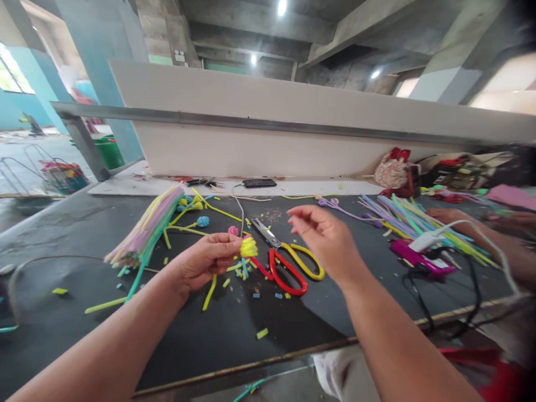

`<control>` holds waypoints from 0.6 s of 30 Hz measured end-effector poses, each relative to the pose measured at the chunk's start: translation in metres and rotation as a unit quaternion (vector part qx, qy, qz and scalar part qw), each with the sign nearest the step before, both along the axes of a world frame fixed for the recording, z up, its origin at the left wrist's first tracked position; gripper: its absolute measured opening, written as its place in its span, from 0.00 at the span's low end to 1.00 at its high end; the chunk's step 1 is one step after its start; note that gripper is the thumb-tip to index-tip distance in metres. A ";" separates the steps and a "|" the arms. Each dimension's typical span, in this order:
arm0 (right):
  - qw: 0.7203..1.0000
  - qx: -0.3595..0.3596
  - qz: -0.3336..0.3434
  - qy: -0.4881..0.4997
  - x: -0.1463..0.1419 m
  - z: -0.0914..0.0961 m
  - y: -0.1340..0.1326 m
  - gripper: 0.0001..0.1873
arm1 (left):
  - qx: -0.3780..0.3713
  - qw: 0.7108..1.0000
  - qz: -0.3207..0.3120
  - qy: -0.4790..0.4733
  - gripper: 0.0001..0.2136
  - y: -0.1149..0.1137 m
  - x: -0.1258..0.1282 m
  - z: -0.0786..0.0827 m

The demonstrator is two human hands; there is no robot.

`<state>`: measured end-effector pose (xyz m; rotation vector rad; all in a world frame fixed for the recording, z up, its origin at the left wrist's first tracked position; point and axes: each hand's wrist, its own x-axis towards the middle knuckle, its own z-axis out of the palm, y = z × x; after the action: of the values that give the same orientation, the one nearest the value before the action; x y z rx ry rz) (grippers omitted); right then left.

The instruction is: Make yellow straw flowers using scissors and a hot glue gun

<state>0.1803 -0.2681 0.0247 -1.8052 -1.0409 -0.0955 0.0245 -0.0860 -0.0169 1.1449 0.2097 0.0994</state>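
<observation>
My left hand (pixel 205 259) is closed on a small yellow coiled pipe-cleaner piece (pixel 248 247), pinched at its fingertips above the dark table (pixel 75 234). A little to the right hovers my right hand (pixel 324 237), fingers loosely spread and holding nothing. Between and below the two hands lie two pairs of scissors, one with red handles (pixel 285 276) and one with yellow handles (pixel 307 262). Short cut bits in yellow, blue and green are scattered around them.
A bundle of pastel pipe cleaners (pixel 146 229) lies at the left, another bundle (pixel 402 218) at the right. Another person's arm (pixel 481 234) rests at the right by a pink glue gun (pixel 419 258) with black cord. A phone (pixel 259 182) lies by the white board.
</observation>
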 end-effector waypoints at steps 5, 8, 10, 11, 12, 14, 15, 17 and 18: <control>0.914 -0.366 -0.167 -0.055 0.058 0.002 -0.069 0.14 | -0.010 1.000 0.024 -0.002 0.11 0.004 -0.003 0.002; 0.881 -0.439 -0.167 -0.050 0.067 -0.018 -0.090 0.21 | -0.011 1.000 0.029 0.000 0.10 0.004 -0.003 0.003; 0.872 -0.455 -0.172 -0.053 0.069 -0.034 -0.091 0.23 | -0.011 1.000 0.027 0.002 0.10 0.003 -0.003 0.002; 0.867 -0.462 -0.179 -0.052 0.070 -0.040 -0.089 0.23 | -0.007 1.000 0.027 0.000 0.11 0.002 -0.002 0.002; 0.863 -0.466 -0.189 -0.050 0.073 -0.045 -0.086 0.23 | -0.001 1.000 0.022 -0.001 0.10 0.002 -0.002 0.002; 0.856 -0.470 -0.212 -0.046 0.079 -0.049 -0.080 0.24 | 0.014 1.000 0.019 0.003 0.11 0.001 -0.001 0.002; 0.853 -0.469 -0.225 -0.046 0.082 -0.048 -0.079 0.25 | 0.018 1.000 0.020 0.003 0.11 0.000 0.000 0.002; 0.861 -0.437 -0.256 -0.050 0.085 -0.041 -0.077 0.27 | 0.028 0.999 0.018 0.004 0.11 -0.001 0.000 0.002; 0.879 -0.394 -0.263 -0.050 0.082 -0.035 -0.077 0.28 | 0.035 0.999 0.016 0.007 0.11 -0.002 0.000 0.002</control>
<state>0.2627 -0.3451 -0.0107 -2.8324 -0.6532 -0.1017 0.0244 -0.0880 -0.0146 1.2123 0.2391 0.1272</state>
